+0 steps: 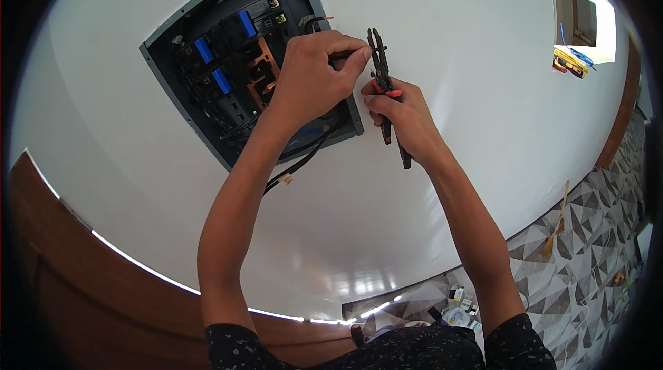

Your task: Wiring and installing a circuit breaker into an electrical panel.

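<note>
A grey-framed electrical panel box [157, 59] is set into the white wall, with black wiring, blue parts [203, 50] and copper bars [262, 73] inside. My left hand [314, 73] is in front of its right side, thumb and forefinger pinched together; what they hold, if anything, is too small to make out. Closed around wire-stripping pliers [380, 59] with black and red handles, my right hand [407, 118] keeps the jaws pointing up beside my left fingertips. A black wire with a bare copper end [323, 18] sticks out above my left hand. Black cables [300, 163] hang from the box's lower edge.
At the right, a wall opening has yellow tools and blue wire [572, 63] on its ledge. A brown door [103, 287] stands at lower left. Below, a broom [554, 235] and small boxes [457, 294] are on the patterned tile floor [545, 287].
</note>
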{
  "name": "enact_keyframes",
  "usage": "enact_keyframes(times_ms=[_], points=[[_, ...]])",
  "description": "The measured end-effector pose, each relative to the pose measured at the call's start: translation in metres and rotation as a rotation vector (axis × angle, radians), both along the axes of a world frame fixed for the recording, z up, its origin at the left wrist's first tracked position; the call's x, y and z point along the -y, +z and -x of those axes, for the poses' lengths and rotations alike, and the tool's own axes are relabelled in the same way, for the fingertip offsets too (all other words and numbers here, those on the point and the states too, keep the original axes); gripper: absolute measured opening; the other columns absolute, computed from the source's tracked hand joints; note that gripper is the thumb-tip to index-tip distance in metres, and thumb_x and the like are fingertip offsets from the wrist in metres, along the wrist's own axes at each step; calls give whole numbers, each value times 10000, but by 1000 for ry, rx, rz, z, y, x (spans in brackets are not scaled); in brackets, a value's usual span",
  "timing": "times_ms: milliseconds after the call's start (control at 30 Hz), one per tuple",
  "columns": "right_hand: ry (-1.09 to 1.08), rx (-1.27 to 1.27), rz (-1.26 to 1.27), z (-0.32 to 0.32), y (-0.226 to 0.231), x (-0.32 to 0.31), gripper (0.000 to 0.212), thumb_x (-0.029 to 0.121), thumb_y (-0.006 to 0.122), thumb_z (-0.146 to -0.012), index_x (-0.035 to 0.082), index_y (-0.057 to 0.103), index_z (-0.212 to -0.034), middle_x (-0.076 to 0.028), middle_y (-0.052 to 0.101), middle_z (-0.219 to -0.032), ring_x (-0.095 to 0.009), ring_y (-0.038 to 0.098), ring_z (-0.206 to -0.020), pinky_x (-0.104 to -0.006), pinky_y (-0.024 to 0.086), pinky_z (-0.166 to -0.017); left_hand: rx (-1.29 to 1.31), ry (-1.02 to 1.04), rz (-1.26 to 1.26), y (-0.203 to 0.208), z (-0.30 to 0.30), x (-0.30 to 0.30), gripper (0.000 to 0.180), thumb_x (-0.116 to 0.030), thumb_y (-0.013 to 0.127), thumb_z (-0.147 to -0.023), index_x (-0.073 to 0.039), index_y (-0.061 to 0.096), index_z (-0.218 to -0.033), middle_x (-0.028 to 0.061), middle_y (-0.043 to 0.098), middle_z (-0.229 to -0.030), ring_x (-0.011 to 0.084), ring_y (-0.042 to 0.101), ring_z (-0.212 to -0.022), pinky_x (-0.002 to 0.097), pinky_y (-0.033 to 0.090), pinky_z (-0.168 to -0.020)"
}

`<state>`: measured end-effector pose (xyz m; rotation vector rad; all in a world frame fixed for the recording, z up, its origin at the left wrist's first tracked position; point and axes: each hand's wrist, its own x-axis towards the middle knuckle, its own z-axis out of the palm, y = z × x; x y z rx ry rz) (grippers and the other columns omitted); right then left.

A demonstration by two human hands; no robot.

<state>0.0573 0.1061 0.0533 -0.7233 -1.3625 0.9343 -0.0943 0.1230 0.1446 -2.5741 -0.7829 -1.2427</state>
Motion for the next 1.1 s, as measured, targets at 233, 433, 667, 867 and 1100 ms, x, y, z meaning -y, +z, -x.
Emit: enact_keyframes(times_ms=[233, 433, 667, 867, 1100], points=[[-84, 53, 6, 1, 3, 2, 222, 181, 616, -822, -31, 615, -886, -30, 533, -685, -121, 448, -614, -295, 372, -583, -2, -9, -19, -1, 1, -3, 199, -199, 688, -919, -18, 755, -969, 75, 731, -852, 140, 644, -733, 275, 503, -679], [-117, 37, 47, 2, -1, 0, 175, 155, 609, -787, -13, 565, -773, -24, 505, -646, -120, 421, -585, -299, 357, -555, -102, 94, 57, 0, -4, 8, 254, -227, 609, -968, 16, 685, -975, 86, 666, -762, 166, 622, -687, 293, 490, -664], [-95, 28, 16, -2, -8, -5, 153, 131, 632, -744, 6, 546, -722, -13, 468, -609, -105, 409, -570, -287, 339, -540, -304, 100, -67, -1, 2, 12, 412, -379, 681, -911, -15, 523, -802, 100, 504, -618, 207, 480, -569, 376, 401, -595], [45, -111, 23, 4, -7, 6, 121, 108, 643, -742, 1, 593, -769, 11, 481, -634, -81, 415, -579, -263, 331, -542, -287, 185, 22, 8, 0, 8, 513, -339, 839, -739, -48, 424, -659, 73, 419, -530, 198, 387, -509, 331, 329, -527], [84, -249, 60, 17, -13, 10, 92, 68, 619, -761, -2, 594, -816, -5, 495, -644, -92, 439, -567, -261, 362, -542, -290, 86, -162, -1, 8, -19, 528, -357, 827, -698, -48, 416, -583, 91, 427, -458, 263, 426, -424, 344, 358, -469]])
